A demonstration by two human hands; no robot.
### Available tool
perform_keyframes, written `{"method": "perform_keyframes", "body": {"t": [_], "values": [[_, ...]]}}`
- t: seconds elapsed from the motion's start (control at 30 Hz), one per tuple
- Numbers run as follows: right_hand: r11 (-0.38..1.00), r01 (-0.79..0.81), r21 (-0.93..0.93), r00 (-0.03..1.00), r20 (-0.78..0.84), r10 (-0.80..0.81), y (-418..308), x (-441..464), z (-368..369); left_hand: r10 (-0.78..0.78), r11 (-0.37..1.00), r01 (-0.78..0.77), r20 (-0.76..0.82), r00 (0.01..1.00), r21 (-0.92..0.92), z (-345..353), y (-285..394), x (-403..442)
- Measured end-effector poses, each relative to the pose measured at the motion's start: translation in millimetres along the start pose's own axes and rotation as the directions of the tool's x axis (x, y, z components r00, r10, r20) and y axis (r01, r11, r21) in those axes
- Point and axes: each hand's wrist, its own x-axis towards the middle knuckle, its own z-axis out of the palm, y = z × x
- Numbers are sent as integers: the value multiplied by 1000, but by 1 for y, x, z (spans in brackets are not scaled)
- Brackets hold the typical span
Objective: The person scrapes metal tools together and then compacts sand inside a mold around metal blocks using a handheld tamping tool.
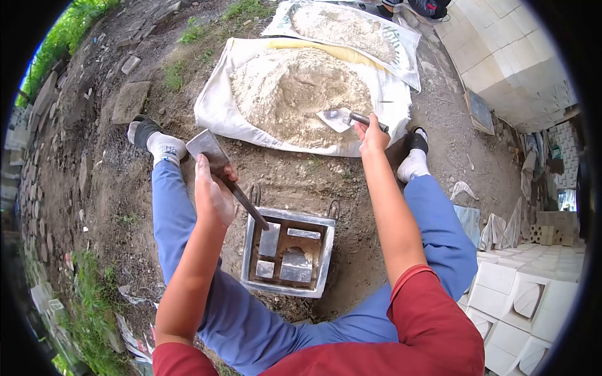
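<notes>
My right hand point(373, 134) grips the dark handle of a trowel point(337, 120). The trowel's pale metal blade lies against the near right part of a heap of off-white powder point(295, 88) on a white sack point(213, 103). Closed near its head, my left hand point(214, 191) holds a hammer-like tool point(208, 148) with a broad grey metal head. That tool's long handle slants down to the right, its end over a square metal mould box point(330, 250). Inside the box are several rectangular metal blocks point(269, 240), with some powder around them.
Behind the first sack, a second sack point(407, 47) carries more powder. White blocks point(495, 279) are stacked at the right, and a pale block wall point(501, 50) rises at the upper right. Stones and grass point(100, 313) lie left. My legs flank the mould box.
</notes>
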Motion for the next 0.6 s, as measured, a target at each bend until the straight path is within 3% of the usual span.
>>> {"method": "perform_keyframes", "body": {"t": [0.13, 0.17, 0.2, 0.27, 0.3, 0.33, 0.4, 0.43, 0.5, 0.57, 0.6], "values": [[986, 12, 165, 1000, -20, -9, 57, 6, 40, -5, 999, 6, -14, 1000, 33, 2, 11, 1], [987, 56, 149, 989, -146, -34, 62, 6, 49, -7, 999, 7, 7, 1000, 47, 3, 11, 2], [988, 55, 143, 987, -156, -32, 63, 5, 52, -8, 998, 7, 24, 1000, 61, 5, 11, 2], [979, 37, 203, 999, -46, -28, 78, 15, 46, 6, 997, -11, 67, 998, 78, 4, 8, 5], [979, -75, 191, 997, 9, 75, 78, 15, 42, -24, 996, 18, 61, 998, 90, 7, 10, 2], [974, -181, 139, 983, 67, 174, 75, 6, 39, -51, 994, 45, 58, 997, 99, 12, 11, 0], [950, -309, 44, 951, 25, 308, 69, -22, 37, -66, 989, 53, 92, 994, 137, 9, 8, 2], [950, -310, 41, 951, 32, 308, 71, -32, 31, -82, 982, 68, 76, 994, 175, 12, 9, -1], [882, -352, -313, 869, 242, 432, 73, -54, 14, -90, 986, 80, 67, 994, 148, 12, 11, -2], [844, -107, -526, 748, 516, 416, 42, -118, 13, -102, 990, 93, 82, 991, 103, 7, 9, -2], [811, -17, -584, 628, 625, 463, 35, -137, 10, -97, 991, 88, 88, 991, 99, 6, 10, -3]]}}
